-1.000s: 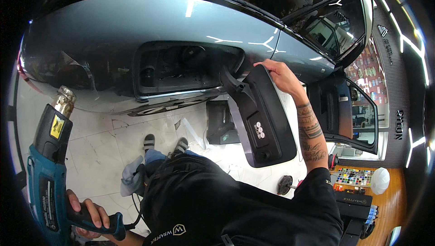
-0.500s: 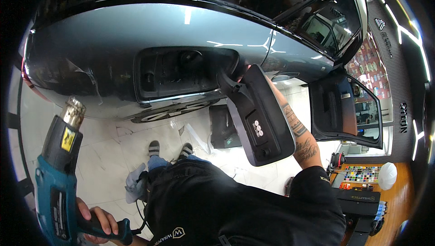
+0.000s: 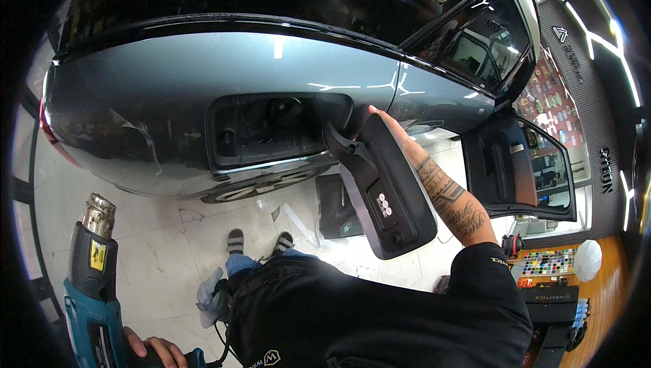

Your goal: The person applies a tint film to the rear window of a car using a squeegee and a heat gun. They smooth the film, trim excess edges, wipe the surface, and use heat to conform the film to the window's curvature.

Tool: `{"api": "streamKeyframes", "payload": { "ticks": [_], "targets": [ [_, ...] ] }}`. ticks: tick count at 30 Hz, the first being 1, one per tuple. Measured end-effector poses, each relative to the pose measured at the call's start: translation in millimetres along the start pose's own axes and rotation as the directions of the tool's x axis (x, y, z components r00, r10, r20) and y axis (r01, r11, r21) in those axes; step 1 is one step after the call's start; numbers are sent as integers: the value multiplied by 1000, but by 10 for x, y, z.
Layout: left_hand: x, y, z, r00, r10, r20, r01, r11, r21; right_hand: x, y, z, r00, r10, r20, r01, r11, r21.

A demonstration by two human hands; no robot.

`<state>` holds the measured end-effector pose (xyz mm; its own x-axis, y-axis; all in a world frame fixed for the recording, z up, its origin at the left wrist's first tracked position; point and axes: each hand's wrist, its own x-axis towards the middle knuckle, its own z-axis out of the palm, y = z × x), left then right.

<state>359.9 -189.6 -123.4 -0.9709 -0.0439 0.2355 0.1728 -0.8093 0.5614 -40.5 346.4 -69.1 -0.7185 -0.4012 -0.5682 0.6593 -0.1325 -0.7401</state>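
My left hand (image 3: 154, 352) is closed round the grip of a teal and black heat gun (image 3: 91, 300), at the lower left. Its metal nozzle points up toward the grey car's rear side panel (image 3: 169, 63). A charging or fuel flap (image 3: 397, 195) stands swung out on its hinge arm, dark inner side toward me. Behind the flap, my right hand (image 3: 384, 118) reaches to the panel beside the flap opening (image 3: 264, 131). One finger shows stretched out there; the flap hides the others. Left of the opening, a loose-looking strip of clear film (image 3: 144, 139) hangs on the panel.
Below the car's side are its wheel (image 3: 264, 188) and a dark box-like object (image 3: 337, 209) on the tiled floor (image 3: 163, 246). An open car door (image 3: 519, 168) stands at the right. A power cord (image 3: 222, 341) runs from the heat gun near my legs.
The car and flap sit slightly lower in the picture. The heat gun has shifted down in view, its nozzle a little further from the panel. My right fingertip shows more above the flap.
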Motion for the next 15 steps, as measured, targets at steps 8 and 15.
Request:
{"api": "streamKeyframes", "payload": {
  "ticks": [8,15],
  "targets": [
    [137,-222,208,974,193,-120,-189,981,46,-91,2,163,988,-35,-148,35,999,-2],
    [264,-263,228,976,172,-130,-173,985,6,-152,4,166,999,-1,-43,3,999,47]
  ]
}}
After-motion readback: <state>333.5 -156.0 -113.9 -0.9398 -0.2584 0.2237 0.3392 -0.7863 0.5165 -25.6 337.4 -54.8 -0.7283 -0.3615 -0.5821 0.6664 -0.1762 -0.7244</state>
